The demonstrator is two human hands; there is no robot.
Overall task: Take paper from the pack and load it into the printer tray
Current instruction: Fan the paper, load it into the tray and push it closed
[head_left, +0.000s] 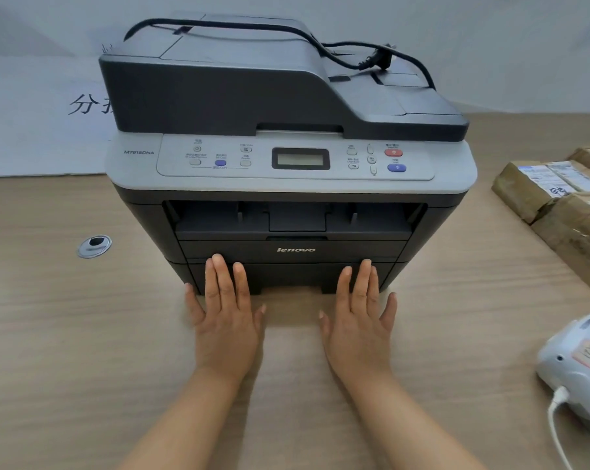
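A grey and black printer (286,157) stands on the wooden table. Its paper tray (290,276) at the bottom front is pushed in flush with the body. My left hand (224,313) lies flat with spread fingers, fingertips against the left part of the tray front. My right hand (358,313) does the same against the right part. Neither hand holds anything. Brown-wrapped paper packs (537,195) lie at the right edge of the table, away from both hands. No loose paper shows.
A black power cord (347,54) is draped over the printer's top. A white device with a cable (578,364) sits at the near right. A round cable grommet (94,245) is set in the table to the left. A white printed sheet (49,123) leans behind.
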